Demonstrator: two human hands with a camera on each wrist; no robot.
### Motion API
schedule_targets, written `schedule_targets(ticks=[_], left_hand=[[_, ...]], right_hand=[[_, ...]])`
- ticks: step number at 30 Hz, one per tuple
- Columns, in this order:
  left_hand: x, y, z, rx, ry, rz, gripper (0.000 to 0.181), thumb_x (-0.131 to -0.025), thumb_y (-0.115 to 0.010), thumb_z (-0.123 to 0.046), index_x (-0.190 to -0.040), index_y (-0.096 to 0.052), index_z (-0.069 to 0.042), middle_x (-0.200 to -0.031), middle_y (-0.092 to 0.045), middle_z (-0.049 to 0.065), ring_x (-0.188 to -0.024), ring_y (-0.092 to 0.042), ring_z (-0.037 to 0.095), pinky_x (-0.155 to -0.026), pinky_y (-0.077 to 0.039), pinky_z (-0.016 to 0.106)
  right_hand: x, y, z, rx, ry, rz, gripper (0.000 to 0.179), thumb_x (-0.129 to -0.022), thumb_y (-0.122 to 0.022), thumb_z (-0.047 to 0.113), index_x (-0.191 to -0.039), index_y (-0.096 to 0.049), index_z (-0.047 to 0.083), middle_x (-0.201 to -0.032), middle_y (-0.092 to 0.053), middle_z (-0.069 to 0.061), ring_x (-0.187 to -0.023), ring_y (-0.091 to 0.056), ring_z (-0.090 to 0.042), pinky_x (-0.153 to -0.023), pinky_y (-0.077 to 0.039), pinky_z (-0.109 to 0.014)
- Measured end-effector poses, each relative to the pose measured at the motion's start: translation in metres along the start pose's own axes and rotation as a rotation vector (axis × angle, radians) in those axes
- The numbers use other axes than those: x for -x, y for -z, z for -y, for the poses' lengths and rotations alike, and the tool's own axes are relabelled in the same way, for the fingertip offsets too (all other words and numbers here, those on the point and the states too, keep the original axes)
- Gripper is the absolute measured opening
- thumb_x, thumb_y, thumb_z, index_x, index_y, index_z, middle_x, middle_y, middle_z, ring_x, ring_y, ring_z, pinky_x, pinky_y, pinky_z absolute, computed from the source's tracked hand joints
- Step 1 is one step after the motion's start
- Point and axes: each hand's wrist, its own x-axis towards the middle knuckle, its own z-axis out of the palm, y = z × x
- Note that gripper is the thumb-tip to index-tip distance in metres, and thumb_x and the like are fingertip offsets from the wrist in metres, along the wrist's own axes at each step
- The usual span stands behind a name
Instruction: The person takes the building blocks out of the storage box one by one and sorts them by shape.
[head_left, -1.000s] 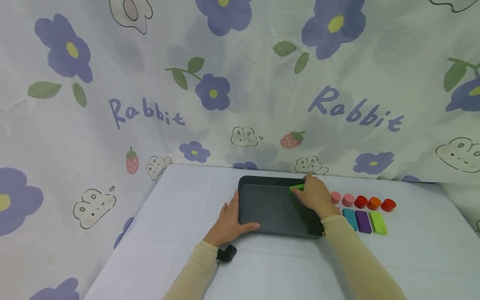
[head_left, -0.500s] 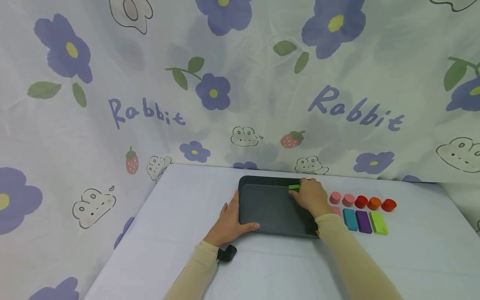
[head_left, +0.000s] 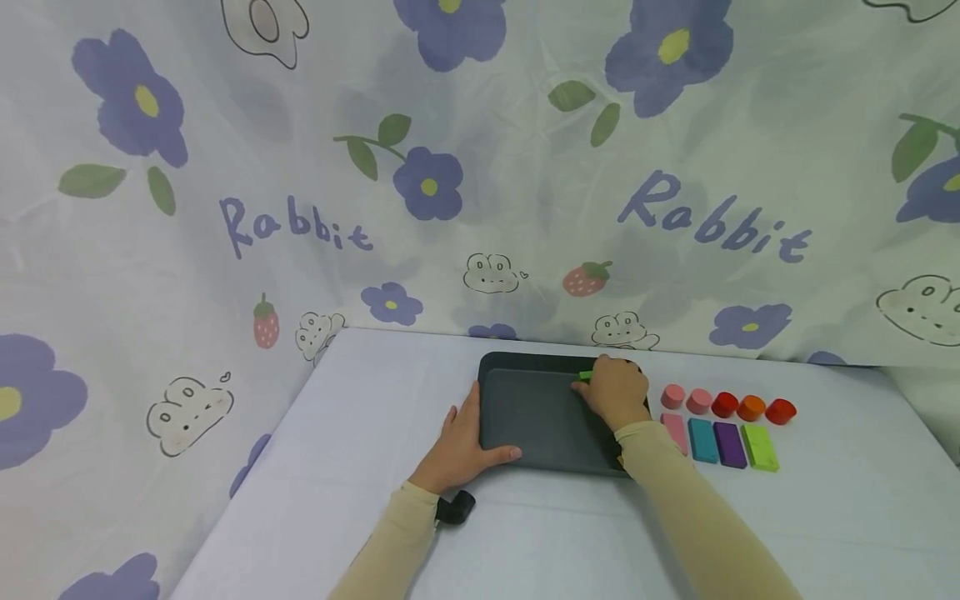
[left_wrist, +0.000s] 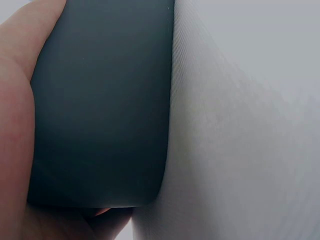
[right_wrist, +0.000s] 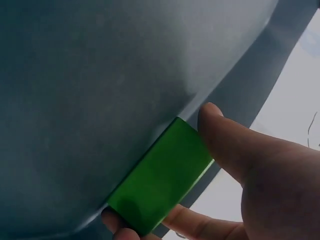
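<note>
A dark grey rectangular tray point(head_left: 536, 421) lies on the white table. My left hand point(head_left: 459, 452) rests against its near left corner, straight fingers along the left side and thumb over the front rim. In the left wrist view the tray's outer wall point(left_wrist: 102, 115) shows beside the hand. My right hand point(head_left: 617, 393) reaches inside the tray near the far right corner. It pinches a green rectangular block point(right_wrist: 160, 175) between thumb and fingers, with one long edge of the block along the base of the tray's wall. The hand hides most of that block in the head view.
Right of the tray stand several short round pieces point(head_left: 725, 405) in pink, red and orange. In front of them lie flat blocks in pink point(head_left: 674, 433), blue point(head_left: 703, 440), purple point(head_left: 730, 444) and lime point(head_left: 761, 447). A patterned curtain point(head_left: 480, 175) hangs behind the table.
My right hand has shifted slightly left with the green block, bringing it close along the tray's far wall. The pink flat block now shows more. My left hand and the tray stay put.
</note>
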Motion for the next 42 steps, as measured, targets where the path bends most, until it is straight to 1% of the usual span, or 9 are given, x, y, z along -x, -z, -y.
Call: schedule_targets(ticks=[5, 9, 12, 16, 20, 26, 32, 37, 42], left_hand=[[0.0, 0.0, -0.001, 0.001, -0.006, -0.003, 0.128, -0.081, -0.073, -0.066, -0.16, 0.003, -0.001, -0.168, -0.005, 0.014, -0.153, -0.015, 0.029, -0.124, -0.002, 0.051], [0.0, 0.001, -0.001, 0.001, -0.009, -0.004, 0.128, -0.081, -0.073, -0.067, -0.16, 0.003, 0.0, -0.168, -0.005, 0.014, -0.153, -0.015, 0.028, -0.124, -0.003, 0.051], [0.0, 0.001, -0.002, -0.007, -0.014, -0.009, 0.128, -0.081, -0.072, -0.068, -0.16, 0.002, 0.0, -0.168, -0.006, 0.014, -0.153, -0.016, 0.028, -0.124, -0.004, 0.052], [0.0, 0.001, -0.002, -0.011, -0.024, -0.022, 0.128, -0.08, -0.074, -0.066, -0.16, 0.0, 0.002, -0.168, -0.007, 0.015, -0.152, -0.018, 0.028, -0.123, -0.005, 0.053], [0.0, 0.001, -0.003, -0.008, -0.021, -0.019, 0.128, -0.08, -0.074, -0.066, -0.16, 0.001, 0.001, -0.168, -0.007, 0.015, -0.153, -0.018, 0.027, -0.123, -0.004, 0.052], [0.0, 0.0, -0.002, -0.012, -0.02, -0.019, 0.129, -0.08, -0.073, -0.067, -0.16, 0.001, 0.001, -0.168, -0.008, 0.015, -0.152, -0.018, 0.028, -0.123, -0.005, 0.053], [0.001, 0.001, -0.003, -0.01, -0.018, -0.011, 0.128, -0.081, -0.073, -0.067, -0.16, 0.002, 0.0, -0.168, -0.007, 0.014, -0.153, -0.018, 0.027, -0.123, -0.004, 0.053], [0.0, 0.001, -0.002, -0.012, -0.02, -0.013, 0.128, -0.081, -0.073, -0.066, -0.16, 0.002, 0.001, -0.168, -0.007, 0.014, -0.153, -0.017, 0.027, -0.123, -0.004, 0.053], [0.0, 0.0, -0.001, -0.02, -0.02, -0.015, 0.127, -0.081, -0.072, -0.067, -0.16, 0.002, 0.001, -0.168, -0.006, 0.014, -0.153, -0.016, 0.026, -0.123, -0.004, 0.053]], right_hand=[[-0.002, -0.004, 0.001, 0.001, -0.021, -0.008, 0.057, -0.087, -0.074, 0.052, -0.093, -0.062, -0.004, -0.078, -0.061, -0.019, -0.078, -0.061, -0.038, -0.059, -0.055, -0.05], [0.0, -0.005, 0.002, -0.009, -0.027, -0.001, 0.056, -0.09, -0.072, 0.048, -0.1, -0.062, -0.006, -0.087, -0.063, -0.025, -0.086, -0.062, -0.042, -0.066, -0.056, -0.054], [0.003, -0.003, 0.0, -0.025, -0.016, 0.028, 0.055, -0.091, -0.071, 0.043, -0.105, -0.06, -0.009, -0.093, -0.063, -0.027, -0.091, -0.061, -0.043, -0.069, -0.056, -0.056], [0.007, 0.003, -0.003, -0.066, 0.003, 0.077, 0.057, -0.091, -0.071, 0.04, -0.109, -0.056, -0.012, -0.095, -0.062, -0.025, -0.095, -0.061, -0.043, -0.072, -0.056, -0.056], [0.01, 0.007, -0.008, -0.083, 0.016, 0.107, 0.057, -0.09, -0.072, 0.038, -0.109, -0.056, -0.013, -0.098, -0.061, -0.025, -0.098, -0.059, -0.042, -0.073, -0.056, -0.055], [0.012, 0.006, -0.015, -0.043, 0.051, 0.112, 0.048, -0.09, -0.072, 0.036, -0.101, -0.066, -0.009, -0.104, -0.059, -0.029, -0.105, -0.054, -0.045, -0.073, -0.056, -0.055], [0.013, 0.007, -0.015, -0.04, 0.08, 0.107, 0.048, -0.087, -0.075, 0.035, -0.105, -0.065, -0.009, -0.096, -0.06, -0.022, -0.097, -0.055, -0.039, -0.071, -0.056, -0.051], [0.016, 0.01, -0.017, -0.031, 0.129, 0.11, 0.049, -0.085, -0.077, 0.031, -0.108, -0.062, -0.009, -0.089, -0.061, -0.019, -0.092, -0.056, -0.037, -0.071, -0.056, -0.05], [0.02, 0.017, -0.019, 0.031, 0.168, 0.121, 0.042, -0.081, -0.077, 0.026, -0.099, -0.06, -0.009, -0.081, -0.06, -0.016, -0.086, -0.055, -0.037, -0.071, -0.054, -0.051]])
